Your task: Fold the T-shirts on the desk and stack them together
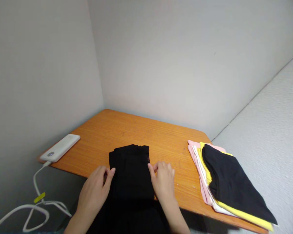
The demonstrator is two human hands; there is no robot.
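A folded black garment lies at the front edge of the wooden table, its near end merging with the dark clothing below. The far end has a gathered, slightly ruffled edge. My left hand holds its left side, the thumb over the cloth and the other fingers curled in. On the opposite side my right hand grips the right edge with bent fingers, the thumb resting on the black fabric. The fingertips beneath the cloth are partly hidden.
To the right, a stack of folded clothes in pink, white, yellow and black reaches past the table's edge. A white power bank with a white cable sits at the left. Walls border the wooden table.
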